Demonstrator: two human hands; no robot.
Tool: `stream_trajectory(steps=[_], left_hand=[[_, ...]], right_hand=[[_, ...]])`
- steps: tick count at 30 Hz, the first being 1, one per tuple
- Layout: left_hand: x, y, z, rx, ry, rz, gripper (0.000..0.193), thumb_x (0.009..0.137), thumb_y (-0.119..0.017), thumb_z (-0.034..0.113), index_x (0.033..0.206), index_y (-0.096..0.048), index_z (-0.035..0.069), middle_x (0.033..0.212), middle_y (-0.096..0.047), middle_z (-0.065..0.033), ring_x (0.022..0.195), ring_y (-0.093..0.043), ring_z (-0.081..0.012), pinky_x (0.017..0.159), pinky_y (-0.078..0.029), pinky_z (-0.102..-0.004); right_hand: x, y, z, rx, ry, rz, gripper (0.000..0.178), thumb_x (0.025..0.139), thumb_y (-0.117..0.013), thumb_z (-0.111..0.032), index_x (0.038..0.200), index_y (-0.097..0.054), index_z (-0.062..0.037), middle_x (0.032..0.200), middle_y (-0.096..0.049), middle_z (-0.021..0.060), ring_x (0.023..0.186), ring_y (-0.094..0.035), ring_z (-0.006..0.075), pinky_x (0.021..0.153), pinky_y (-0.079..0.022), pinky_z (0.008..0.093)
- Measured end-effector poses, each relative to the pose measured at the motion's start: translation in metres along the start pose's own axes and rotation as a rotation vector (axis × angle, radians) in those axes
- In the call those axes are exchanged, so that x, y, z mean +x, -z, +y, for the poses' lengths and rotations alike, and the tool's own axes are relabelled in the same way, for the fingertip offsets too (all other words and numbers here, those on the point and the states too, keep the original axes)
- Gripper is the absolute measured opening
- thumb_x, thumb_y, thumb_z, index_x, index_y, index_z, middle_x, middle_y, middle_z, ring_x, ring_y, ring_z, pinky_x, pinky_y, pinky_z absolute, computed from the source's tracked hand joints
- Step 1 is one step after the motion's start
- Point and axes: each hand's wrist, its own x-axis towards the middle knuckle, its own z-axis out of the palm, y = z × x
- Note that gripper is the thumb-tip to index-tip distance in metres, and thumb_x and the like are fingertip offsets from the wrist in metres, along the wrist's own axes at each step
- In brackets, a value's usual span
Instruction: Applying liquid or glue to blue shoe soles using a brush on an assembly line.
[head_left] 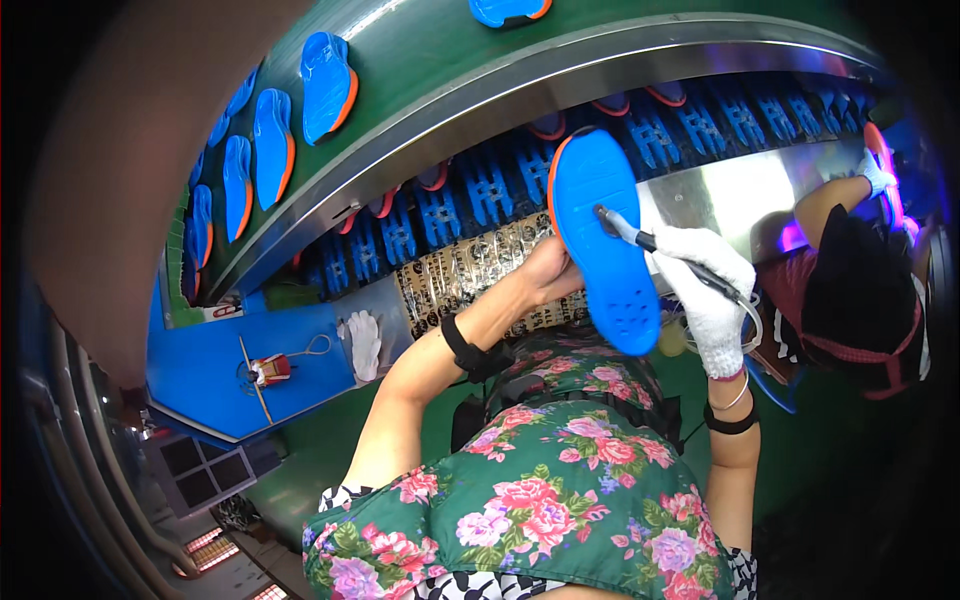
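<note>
A blue shoe insole (pixel 592 185) with an orange rim is raised in front of my body, its dotted end toward me. My bare left hand (pixel 550 272) grips it from the left edge, fingers partly hidden behind it. My right hand (pixel 708 285), in a white knit glove, is closed around a slim brush (pixel 645 240) with a black handle. The brush's dark tip touches the middle of the insole. A thin pale tube or cord hangs beside the glove.
Beyond a metal rail (pixel 440 130), several insoles (pixel 328 85) lie on a green belt (pixel 415 60). Below it runs a row of blue holders (pixel 490 195). At left, a white glove (pixel 362 343) lies beside a blue tabletop (pixel 200 375). A co-worker (pixel 860 290) holds a pink-lit piece at right.
</note>
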Motion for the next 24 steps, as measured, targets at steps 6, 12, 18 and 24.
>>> stream_trajectory(steps=[6, 12, 18, 24], left_hand=[[-0.012, 0.046, 0.002, 0.219, 0.191, -0.232, 0.046, 0.108, -0.049, 0.032, 0.143, -0.050, 0.002, 0.132, -0.064, -0.0181, 0.117, -0.066, -0.0339, 0.093, -0.059, -0.0492], [-0.021, 0.012, 0.001, -0.592, 0.010, -0.474, 0.081, 0.100, -0.042, 0.066, 0.151, -0.041, 0.003, 0.147, -0.047, -0.0296, 0.123, -0.057, -0.0501, 0.101, -0.048, -0.0687], [-0.025, -0.001, -0.003, -0.599, -0.045, -0.524, 0.096, 0.081, -0.065, 0.055, 0.153, -0.036, -0.001, 0.151, -0.046, -0.0263, 0.133, -0.053, -0.0407, 0.111, -0.044, -0.0566], [-0.017, -0.010, -0.021, -0.430, -0.122, -0.107, 0.105, 0.078, -0.066, 0.079, 0.152, -0.043, 0.008, 0.149, -0.053, -0.0179, 0.137, -0.050, -0.0366, 0.117, -0.037, -0.0554]], right_hand=[[-0.007, -0.001, -0.008, -0.125, 0.182, -0.122, 0.016, 0.078, -0.078, 0.005, 0.093, -0.076, -0.0014, 0.093, -0.074, 0.0122, 0.087, -0.072, 0.0230, 0.080, -0.056, 0.0330], [-0.024, -0.012, -0.012, -0.152, 0.308, -0.057, 0.017, 0.075, -0.079, 0.007, 0.090, -0.075, -0.0007, 0.093, -0.075, 0.0132, 0.084, -0.072, 0.0240, 0.075, -0.056, 0.0339], [-0.012, -0.013, -0.022, -0.137, 0.420, 0.067, 0.016, 0.073, -0.081, 0.003, 0.087, -0.075, -0.0037, 0.087, -0.075, 0.0103, 0.080, -0.072, 0.0254, 0.072, -0.057, 0.0350], [0.000, -0.003, -0.027, -0.291, 0.493, 0.042, 0.023, 0.073, -0.079, -0.002, 0.096, -0.076, -0.0023, 0.096, -0.076, 0.0125, 0.088, -0.072, 0.0288, 0.077, -0.057, 0.0371]])
